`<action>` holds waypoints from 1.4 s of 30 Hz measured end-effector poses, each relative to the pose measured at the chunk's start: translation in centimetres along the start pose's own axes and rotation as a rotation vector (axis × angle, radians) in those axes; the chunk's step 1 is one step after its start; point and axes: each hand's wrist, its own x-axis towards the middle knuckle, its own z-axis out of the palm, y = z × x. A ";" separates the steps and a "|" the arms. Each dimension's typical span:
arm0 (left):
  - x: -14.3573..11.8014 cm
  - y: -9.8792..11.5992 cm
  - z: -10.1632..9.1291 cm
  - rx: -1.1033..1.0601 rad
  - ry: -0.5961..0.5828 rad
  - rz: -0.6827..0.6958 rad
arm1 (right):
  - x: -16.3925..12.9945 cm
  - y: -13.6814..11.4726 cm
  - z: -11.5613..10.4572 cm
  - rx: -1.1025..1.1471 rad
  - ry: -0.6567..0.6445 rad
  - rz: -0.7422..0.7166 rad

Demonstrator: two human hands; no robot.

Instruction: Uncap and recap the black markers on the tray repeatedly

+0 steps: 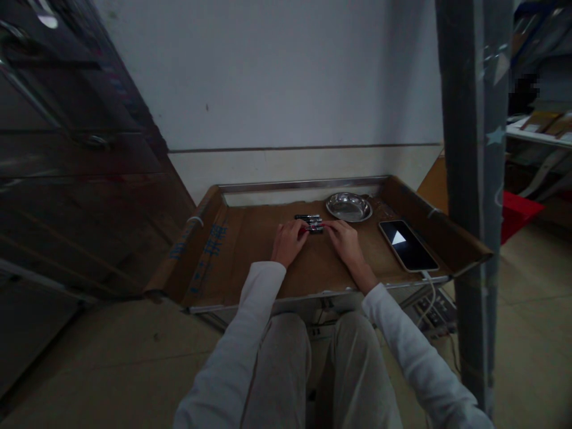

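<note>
While gathered at the small dark batteries (309, 223) just left of the steel dish (349, 207), left hand (289, 242) and right hand (345, 237) curled, fingertips pinching them, apparently for alignment.

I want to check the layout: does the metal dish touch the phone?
Apart. The head view shows bare cardboard between the metal dish and the phone.

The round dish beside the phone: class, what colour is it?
Shiny silver metal; the dish shows best in the head view, just beyond the right hand.
</note>
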 end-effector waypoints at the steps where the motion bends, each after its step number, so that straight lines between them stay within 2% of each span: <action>1: 0.0 0.0 0.0 0.010 0.002 0.000 | 0.0 -0.1 0.0 -0.008 0.015 0.003; 7: 0.1 0.2 -0.1 0.019 0.002 0.046 | 0.0 -1.0 0.1 -0.072 -0.052 -0.018; 11: 0.0 0.0 0.1 -0.014 0.057 0.038 | 0.0 -2.2 0.1 -0.022 -0.179 -0.161; 15: 0.1 -0.1 0.1 -0.049 0.181 -0.043 | 0.1 -2.9 0.0 0.025 -0.237 -0.261; 20: 0.1 -0.4 -0.5 0.053 0.274 -0.274 | 0.1 -2.0 0.2 -0.005 -0.233 -0.223; 23: -0.2 -0.8 -0.5 0.187 0.259 -0.393 | -0.1 -1.1 0.4 -0.115 -0.228 -0.205; 26: -0.5 -1.4 -0.2 0.221 0.208 -0.436 | -0.2 -0.8 0.5 -0.223 -0.216 -0.182; 31: -0.4 -1.8 0.4 0.193 0.155 -0.446 | -0.2 -1.0 0.2 -0.323 -0.214 -0.144; 42: -0.1 -2.4 0.7 0.196 0.173 -0.370 | -0.3 -0.3 0.4 -0.369 -0.246 -0.101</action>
